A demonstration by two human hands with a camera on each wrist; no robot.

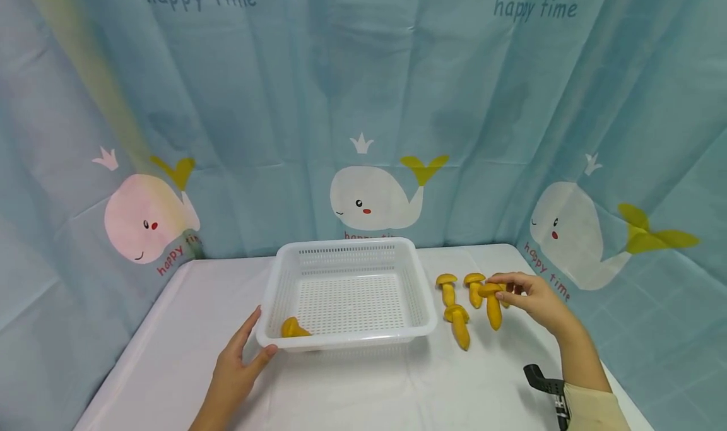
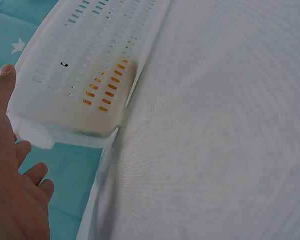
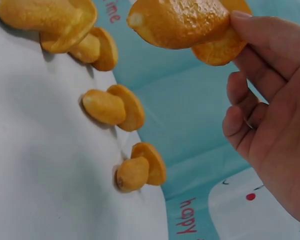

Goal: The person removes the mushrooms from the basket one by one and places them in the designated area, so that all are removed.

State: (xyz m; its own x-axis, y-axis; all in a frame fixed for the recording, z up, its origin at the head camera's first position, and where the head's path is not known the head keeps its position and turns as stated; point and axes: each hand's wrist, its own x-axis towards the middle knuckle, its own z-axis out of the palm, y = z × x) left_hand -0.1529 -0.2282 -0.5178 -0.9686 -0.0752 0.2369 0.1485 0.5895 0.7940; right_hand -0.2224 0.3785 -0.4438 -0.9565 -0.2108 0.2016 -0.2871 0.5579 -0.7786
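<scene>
Head view shows the right hand (image 1: 536,301) pinching a yellow mushroom (image 1: 493,310) at its fingertips, the left hand (image 1: 235,363) spread wide beside the basket (image 1: 349,341) on its right, and a slack pinch could let the mushroom slip.

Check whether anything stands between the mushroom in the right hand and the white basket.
Three yellow mushrooms lie between the held mushroom and the white basket; its right rim also stands in the way.
</scene>
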